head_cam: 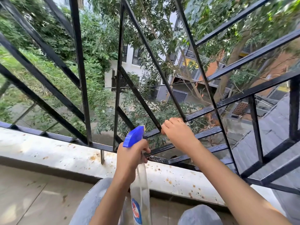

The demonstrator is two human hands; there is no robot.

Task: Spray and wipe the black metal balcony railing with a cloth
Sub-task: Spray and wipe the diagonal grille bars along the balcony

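Both hands are clenched, left hand on the spray bottle, right hand round the wet railing, where slick metal could make its fingers slip.

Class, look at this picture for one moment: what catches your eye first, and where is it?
The blue-topped spray bottle, gripped by the left hand at lower centre, stands out most. Just right of it, the right hand curls on a glossy bar of the black railing that fans across the whole view.
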